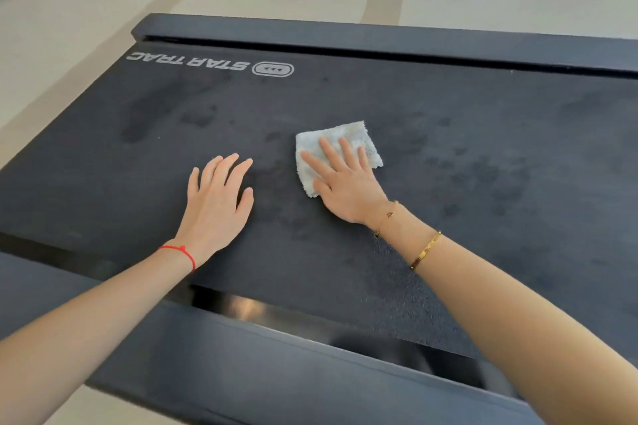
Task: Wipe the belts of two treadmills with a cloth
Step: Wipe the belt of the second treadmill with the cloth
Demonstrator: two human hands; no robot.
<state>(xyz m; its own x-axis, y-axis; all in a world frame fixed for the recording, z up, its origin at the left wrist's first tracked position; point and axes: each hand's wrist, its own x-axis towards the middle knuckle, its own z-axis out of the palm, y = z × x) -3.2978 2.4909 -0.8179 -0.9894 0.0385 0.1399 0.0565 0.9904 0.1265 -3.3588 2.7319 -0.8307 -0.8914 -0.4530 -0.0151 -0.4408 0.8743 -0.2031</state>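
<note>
Floor (pixel 86 10) pale, striped, behind the treadmill. Belt (pixel 448 166) dark, fills most of the view, blotchy darker patches across it, white logo (pixel 210 64) at far left corner. Side rails: far rail (pixel 345 34), near rail (pixel 241 373). Left hand (pixel 215 207) flat on belt, fingers straight, holding nothing, red string (pixel 179 250) at wrist. Right hand (pixel 345 183) flat, fingers spread, pressing the cloth (pixel 348 136) onto mid-belt. Cloth pale, folded, just right of left hand. Gold bracelets (pixel 426 250) on right wrist.
</note>
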